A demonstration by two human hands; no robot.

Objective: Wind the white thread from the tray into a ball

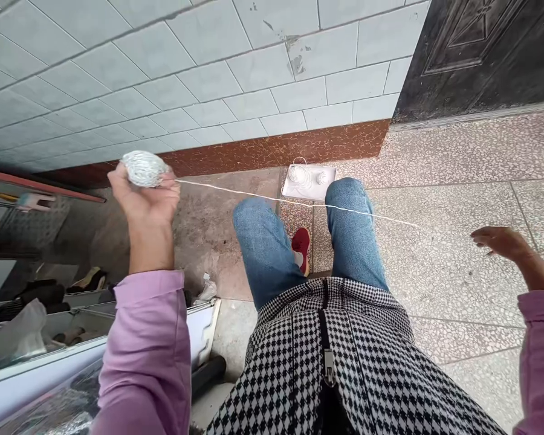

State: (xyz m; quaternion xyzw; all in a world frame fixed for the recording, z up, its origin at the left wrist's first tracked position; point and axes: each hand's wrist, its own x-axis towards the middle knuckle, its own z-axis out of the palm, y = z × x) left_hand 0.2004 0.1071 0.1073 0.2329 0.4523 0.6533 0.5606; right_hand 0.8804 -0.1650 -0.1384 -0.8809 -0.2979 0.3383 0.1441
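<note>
My left hand (149, 202) is raised at the left, its fingers wrapped round a ball of white string (144, 168). From the ball a taut white strand (254, 194) runs to the right across both knees. It fades from sight against the pale floor, in line with the fingertips of my right hand (501, 241). Those fingers are pinched together at the far right; the bit of string between them is too fine to make out. On the floor past my knees lies a shallow white tray (315, 194) with loose loops of white string (300, 176) in it.
A tiled wall (272, 66) with a brown base strip stands in front, and a dark door (485, 60) is at the upper right. At the left, a drawer-like white container (95, 347) holds plastic bags and dark items. My red shoe (301, 248) shows between my knees.
</note>
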